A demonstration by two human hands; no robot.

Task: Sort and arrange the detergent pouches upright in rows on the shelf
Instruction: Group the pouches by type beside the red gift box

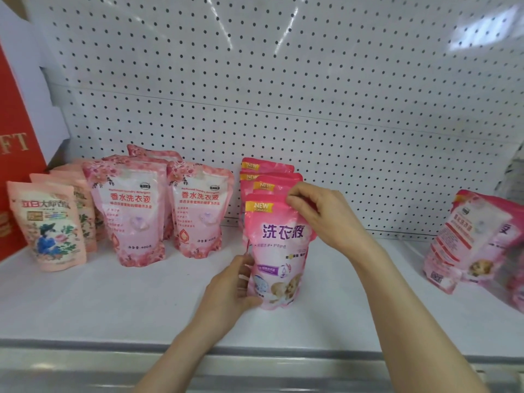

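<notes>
- Where both forearms rise from the bottom of the view, they cross the front lip of the white shelf (113, 302) and converge on one bright pink pouch (280, 251).
- The left hand (235, 285) comes in from below and to the left. Its fingers curl round the pouch's lower left edge and its thumb lies across the bottom front corner.
- The right hand (320, 214) reaches in from the lower right with the wrist bent over, pinching the pouch's top right corner between thumb and curled fingers.
- Held between the two grips, the pouch stands upright and faces the camera, its base down at the shelf surface. Whether its weight rests there cannot be told.
- Directly behind the held pouch, three more bright pink pouches (266, 171) stand upright in a file, only their tops showing above it.
- Left of the left hand and further back, pale pink pouches (127, 211) stand upright in two files side by side.
- Further left of those, peach pouches (46, 228) printed with a blue figure stand in another file.
- Well to the right of the right hand, a heap of pink pouches (476, 239) leans and lies tilted, not upright.
- Beyond the left grip, at the shelf's far left end, stands a red box (14, 137).
- Behind everything rises a white pegboard panel (283, 80) dotted with holes.
</notes>
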